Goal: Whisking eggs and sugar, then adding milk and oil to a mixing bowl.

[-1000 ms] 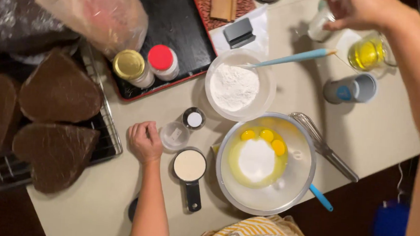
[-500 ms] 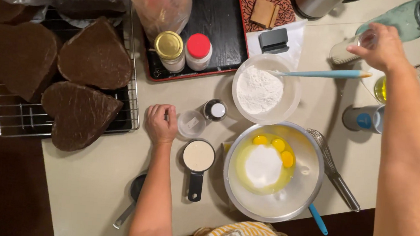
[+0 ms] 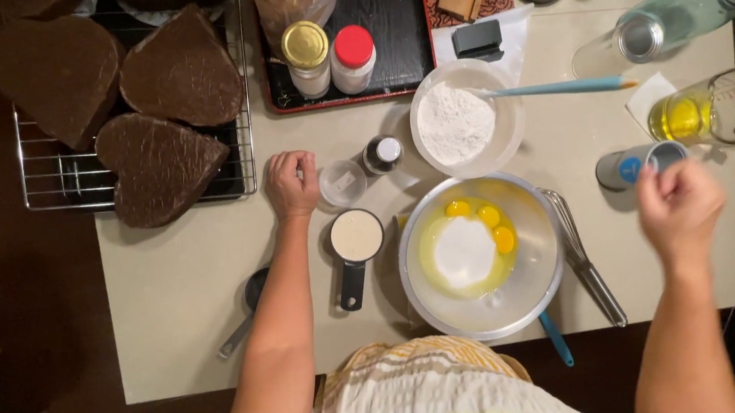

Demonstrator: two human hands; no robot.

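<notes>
At the table [image 3: 179,305], my left hand [image 3: 291,184] is resting loosely curled beside a small clear cup [image 3: 341,183]; my right hand [image 3: 680,207], blurred, is hovering seemingly closed and empty near the metal bowl [image 3: 545,253].

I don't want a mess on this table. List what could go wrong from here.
1. The right hand is blurred in motion right beside the small blue-labelled tin and the measuring jug of yellow liquid; a sideways knock could tip either.
2. The whisk lies against the metal mixing bowl with its handle near the table edge; it could be swept off.
3. The left hand rests next to a small clear cup, easily nudged.
</notes>
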